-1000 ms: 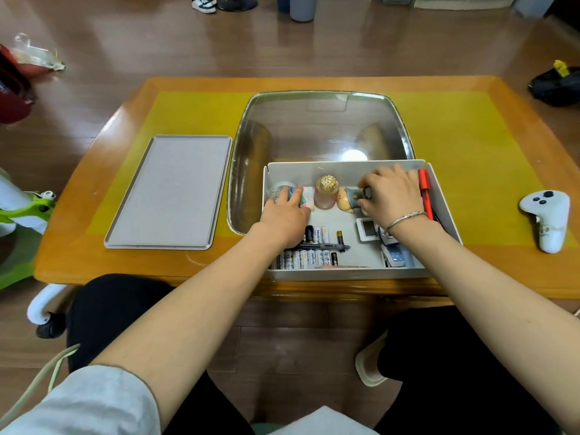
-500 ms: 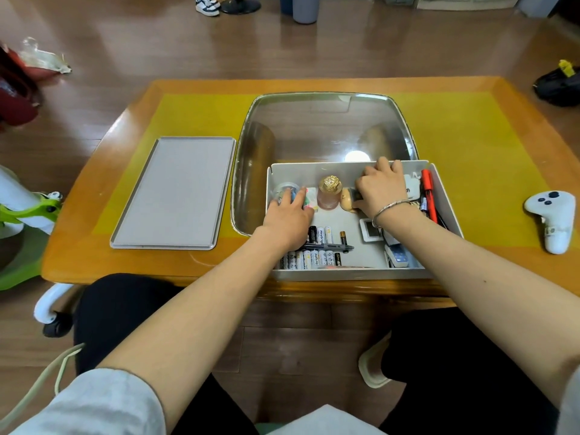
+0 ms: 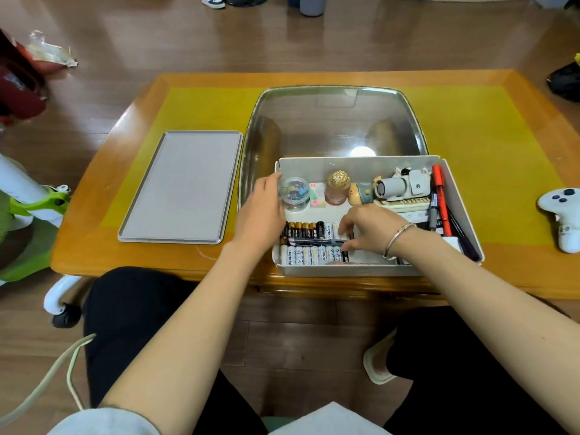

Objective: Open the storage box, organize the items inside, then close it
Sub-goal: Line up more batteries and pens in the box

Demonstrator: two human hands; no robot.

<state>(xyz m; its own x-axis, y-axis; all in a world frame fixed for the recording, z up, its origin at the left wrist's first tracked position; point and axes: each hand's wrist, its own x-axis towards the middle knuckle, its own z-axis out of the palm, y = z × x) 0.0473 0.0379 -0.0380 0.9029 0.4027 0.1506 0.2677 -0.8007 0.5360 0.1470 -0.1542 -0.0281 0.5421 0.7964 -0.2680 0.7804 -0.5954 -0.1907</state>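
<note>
The open grey storage box (image 3: 345,269) stands at the table's near edge. Its flat grey lid (image 3: 185,186) lies to the left. Along the back of the box stand a clear round container (image 3: 295,193), a small eraser (image 3: 317,193), a gold-capped bottle (image 3: 337,187), a figurine (image 3: 361,193) and a toy camera (image 3: 403,186). Pens and a red marker (image 3: 440,196) line the right wall. Batteries (image 3: 309,255) lie in two rows at the front left, with a black pen (image 3: 314,241) across them. My right hand (image 3: 368,230) pinches that pen's right end. My left hand (image 3: 263,211) rests on the box's left wall, fingers relaxed.
A shiny metal tray (image 3: 332,120) lies behind the box on the yellow-topped wooden table (image 3: 489,136). A white game controller (image 3: 561,211) sits at the right edge. A green and white chair (image 3: 34,202) stands at the left of the table.
My right hand left the toy camera at the back and came down to the pen on the batteries. My left hand slid from the round container to the box's left wall.
</note>
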